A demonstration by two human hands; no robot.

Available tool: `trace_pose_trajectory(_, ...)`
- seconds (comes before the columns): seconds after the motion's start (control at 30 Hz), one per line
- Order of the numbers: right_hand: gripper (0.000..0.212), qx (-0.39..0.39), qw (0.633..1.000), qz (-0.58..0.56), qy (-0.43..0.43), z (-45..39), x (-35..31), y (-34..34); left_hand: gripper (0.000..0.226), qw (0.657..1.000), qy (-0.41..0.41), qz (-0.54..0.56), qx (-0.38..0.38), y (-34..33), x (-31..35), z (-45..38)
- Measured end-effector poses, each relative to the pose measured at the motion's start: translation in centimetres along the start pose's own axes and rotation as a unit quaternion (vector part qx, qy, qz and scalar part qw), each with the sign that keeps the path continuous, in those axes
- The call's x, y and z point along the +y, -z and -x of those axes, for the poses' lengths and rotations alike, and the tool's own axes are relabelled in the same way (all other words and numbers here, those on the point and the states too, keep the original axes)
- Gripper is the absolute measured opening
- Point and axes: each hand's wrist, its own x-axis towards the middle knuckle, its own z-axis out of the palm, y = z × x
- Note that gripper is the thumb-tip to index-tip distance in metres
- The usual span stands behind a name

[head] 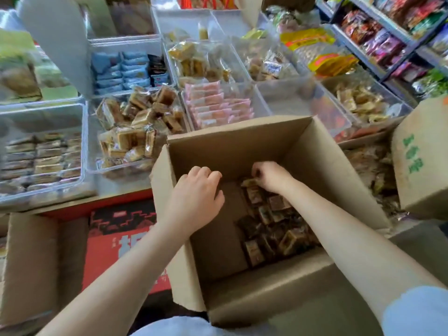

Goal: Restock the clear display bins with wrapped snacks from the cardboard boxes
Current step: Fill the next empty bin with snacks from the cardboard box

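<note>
An open cardboard box (242, 144) stands in front of me, with several dark wrapped snacks (271, 224) lying along its right side. My left hand (196, 197) reaches into the box with fingers curled, and I cannot see anything in it. My right hand (271, 177) is deeper in the box, its fingers pinching a wrapped snack (248, 182) at the far end of the pile. Just beyond the box, a clear display bin (93, 154) is heaped with brown wrapped cakes (140, 122).
More clear bins hold pink packets (218, 105), blue packets (121, 71) and flat bars (41, 156). An empty clear bin (298, 100) sits behind the box. A second cardboard box (421, 156) stands at right, another (31, 263) at left, a red carton (121, 238) below. Shelves (400, 37) of bagged snacks fill the right.
</note>
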Motion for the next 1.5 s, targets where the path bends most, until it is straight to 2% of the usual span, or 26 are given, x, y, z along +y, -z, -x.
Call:
trace_pose_trajectory(0.13, 0.05, -0.152, 0.979, 0.122, -0.066, -3.0, 4.6, -4.1, 0.042, 1.0, 0.004, -0.022, 0.008, -0.4, -0.3, 0.2)
trace_pose_trajectory(0.2, 0.062, -0.183, 0.964, 0.167, -0.096, -3.0, 6.2, -5.5, 0.041, 0.999, 0.014, -0.017, 0.026, -0.5, -0.5, 0.3)
trace_pose_trajectory(0.33, 0.051, -0.165, 0.946, 0.258, -0.106, -2.0, 7.6, -7.3, 0.037, 0.999, 0.019, 0.011, 0.034, -0.8, -0.4, -0.1)
trace_pose_trajectory(0.4, 0.046, -0.176, 0.944, 0.263, -0.095, -1.8, 7.1, -7.0, 0.035, 0.999, 0.016, 0.017, 0.043, -1.0, -0.5, -0.3)
trace_pose_trajectory(0.47, 0.052, -0.217, 0.953, 0.19, -0.09, -1.8, 5.6, -5.5, 0.033, 0.998, 0.015, 0.026, 0.054, -1.1, -0.5, -0.3)
trace_pose_trajectory(0.53, 0.066, -0.248, 0.965, 0.045, -0.072, -1.5, 3.1, -2.7, 0.032, 0.997, 0.014, 0.039, 0.067, -1.0, -0.5, -0.2)
trace_pose_trajectory(0.63, 0.052, -0.223, 0.969, -0.106, 0.03, 0.6, -1.5, 2.3, 0.046, 0.994, 0.024, 0.075, 0.07, -0.7, -0.5, 0.0)
trace_pose_trajectory(0.7, 0.041, -0.184, 0.956, -0.192, 0.123, 3.1, -4.8, 5.2, 0.057, 0.986, 0.033, 0.141, 0.079, -0.2, -0.4, 0.0)
trace_pose_trajectory(0.77, 0.035, -0.137, 0.926, -0.294, 0.193, 5.5, -7.7, 6.9, 0.063, 0.956, 0.052, 0.268, 0.107, 1.2, -0.3, 0.0)
trace_pose_trajectory(0.83, 0.04, -0.077, 0.907, -0.349, 0.221, 7.5, -10.4, 7.5, 0.063, 0.895, 0.075, 0.42, 0.13, 2.9, -0.9, 0.3)
trace_pose_trajectory(0.9, 0.049, -0.026, 0.909, -0.352, 0.221, 8.8, -13.1, 7.3, 0.057, 0.836, 0.095, 0.525, 0.129, 4.9, -2.4, 0.7)
trace_pose_trajectory(1.0, 0.056, -0.025, 0.919, -0.337, 0.204, 9.4, -17.3, 6.8, 0.043, 0.793, 0.131, 0.587, 0.102, 7.3, -6.6, 1.7)
trace_pose_trajectory(1.13, 0.035, -0.009, 0.938, -0.295, 0.183, 7.8, -23.4, 5.5, 0.04, 0.731, 0.158, 0.66, 0.066, 8.7, -14.8, 3.7)
trace_pose_trajectory(1.2, 0.033, -0.022, 0.936, -0.312, 0.16, 6.7, -26.9, 4.4, 0.046, 0.702, 0.145, 0.695, 0.053, 9.1, -19.2, 5.1)
trace_pose_trajectory(1.27, 0.034, -0.047, 0.935, -0.317, 0.151, 5.7, -31.1, 2.7, 0.052, 0.705, 0.125, 0.696, 0.046, 9.8, -23.5, 6.9)
trace_pose_trajectory(1.33, 0.027, -0.054, 0.934, -0.318, 0.152, 4.7, -35.3, 0.7, 0.05, 0.728, 0.126, 0.672, 0.047, 10.4, -27.8, 8.5)
trace_pose_trajectory(1.43, 0.028, -0.033, 0.946, -0.284, 0.154, 2.6, -40.9, -2.4, 0.041, 0.811, 0.174, 0.552, 0.078, 10.6, -35.0, 10.5)
trace_pose_trajectory(1.5, 0.034, -0.01, 0.958, -0.238, 0.161, 1.0, -44.2, -4.2, 0.039, 0.852, 0.236, 0.451, 0.121, 10.4, -40.1, 11.8)
